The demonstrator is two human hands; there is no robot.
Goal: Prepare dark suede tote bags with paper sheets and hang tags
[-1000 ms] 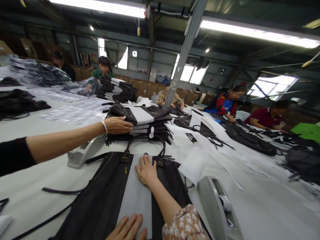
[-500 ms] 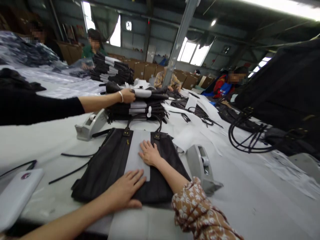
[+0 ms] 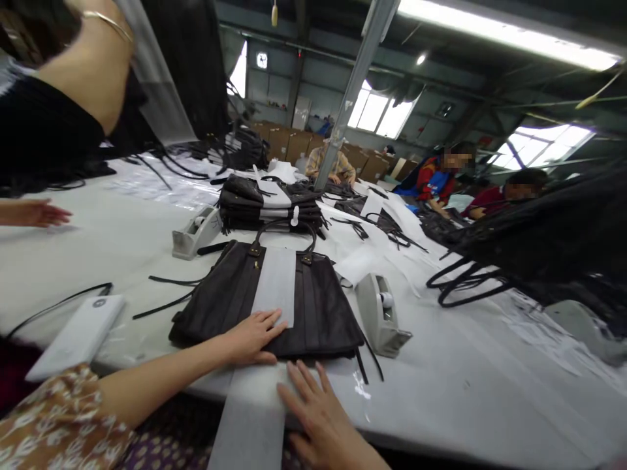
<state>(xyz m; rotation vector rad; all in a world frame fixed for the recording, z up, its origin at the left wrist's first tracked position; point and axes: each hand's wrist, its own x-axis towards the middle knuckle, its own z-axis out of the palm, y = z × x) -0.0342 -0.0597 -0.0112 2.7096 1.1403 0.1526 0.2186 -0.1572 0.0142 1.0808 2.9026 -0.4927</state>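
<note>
A dark handbag (image 3: 323, 307) lies flat on the table before me, its two handles pointing away. A pale paper strip (image 3: 277, 274) runs down its middle. My left hand (image 3: 255, 336) rests flat, fingers out, on the strip's near end and the bag's lower edge. From the bag's near edge a second pale length of strip (image 3: 249, 418) hangs over the table edge. Beside it my right hand (image 3: 321, 414) is open, fingers spread at the table edge, overlapping the strip's right side; whether it touches is unclear.
Grey tape dispensers (image 3: 385, 316) flank the bag, with a stack of dark bags (image 3: 269, 202) behind it. A white phone-like device (image 3: 81, 333) with a cable lies left. A co-worker's arm (image 3: 98, 65) raises a dark bag at upper left. Another bag (image 3: 563, 241) hangs at right.
My right hand has moved from the strip on the bag down to the table edge. My left hand stays near the strip's end. The co-worker's arm left the stack; a bag is raised at left.
</note>
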